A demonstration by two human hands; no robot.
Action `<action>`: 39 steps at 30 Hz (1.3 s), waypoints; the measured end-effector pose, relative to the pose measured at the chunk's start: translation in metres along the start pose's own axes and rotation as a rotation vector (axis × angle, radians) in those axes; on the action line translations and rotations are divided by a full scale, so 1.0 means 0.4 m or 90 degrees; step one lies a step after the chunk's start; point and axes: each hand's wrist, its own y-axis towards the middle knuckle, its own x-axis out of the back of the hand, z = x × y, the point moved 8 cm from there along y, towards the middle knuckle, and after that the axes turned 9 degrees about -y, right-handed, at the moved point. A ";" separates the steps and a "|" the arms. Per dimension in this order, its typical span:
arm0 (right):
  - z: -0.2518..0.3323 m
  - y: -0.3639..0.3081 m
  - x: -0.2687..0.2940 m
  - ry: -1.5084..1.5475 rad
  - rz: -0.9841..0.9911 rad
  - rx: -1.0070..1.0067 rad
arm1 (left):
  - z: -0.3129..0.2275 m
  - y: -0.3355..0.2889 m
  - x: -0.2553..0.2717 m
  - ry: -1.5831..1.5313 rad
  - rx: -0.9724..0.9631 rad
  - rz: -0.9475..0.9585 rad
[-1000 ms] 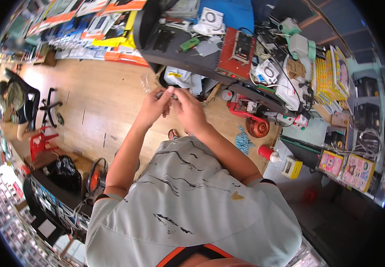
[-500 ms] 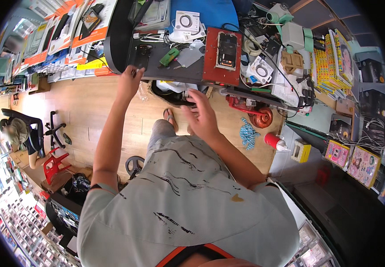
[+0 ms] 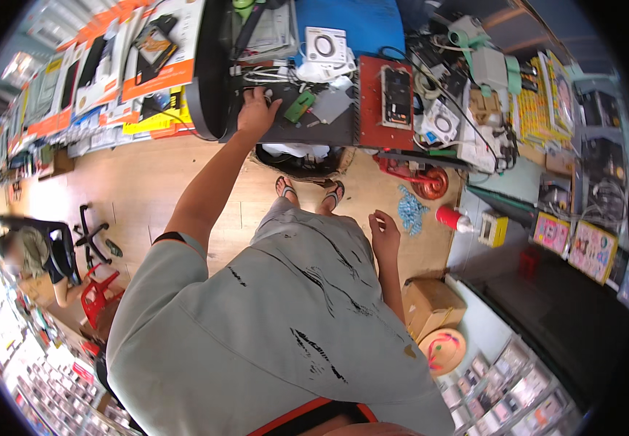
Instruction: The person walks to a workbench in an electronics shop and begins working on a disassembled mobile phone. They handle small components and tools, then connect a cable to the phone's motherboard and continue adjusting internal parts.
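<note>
My left hand (image 3: 257, 115) reaches to the front of the dark desk mat (image 3: 321, 132), fingers stretched forward and thumb apart. It covers the spot where a dark flat phone part lay, so what is under the fingers is hidden. Just past the fingertips run white cables (image 3: 274, 75). A green tool (image 3: 300, 107) and a grey flat sheet (image 3: 332, 106) lie to the right of this hand. My right hand (image 3: 385, 231) hangs low by my right side, away from the desk, with loosely bent fingers and nothing visible in it.
An opened phone (image 3: 396, 97) rests on a red board (image 3: 369, 131). Below the desk edge stands a bin (image 3: 307, 171) with a white bag inside. Boxed accessories (image 3: 162, 76) line the left counter. A blue cloth (image 3: 411, 211) and a red bottle (image 3: 451, 218) are at right. Another person sits far left.
My left hand has moved forward onto the desk mat from its front edge. My right hand has left the area above the bin and dropped to my right side.
</note>
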 end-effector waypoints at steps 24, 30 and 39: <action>-0.047 0.402 -0.043 0.390 0.271 -0.141 | -0.556 -0.170 0.055 0.038 -0.448 -0.118; -0.044 0.442 -0.096 0.645 0.279 -0.186 | -0.763 -0.101 -0.138 0.190 -0.593 0.052; 0.024 0.436 -0.099 0.895 0.292 -0.216 | -0.758 -0.084 -0.290 0.381 -0.606 0.179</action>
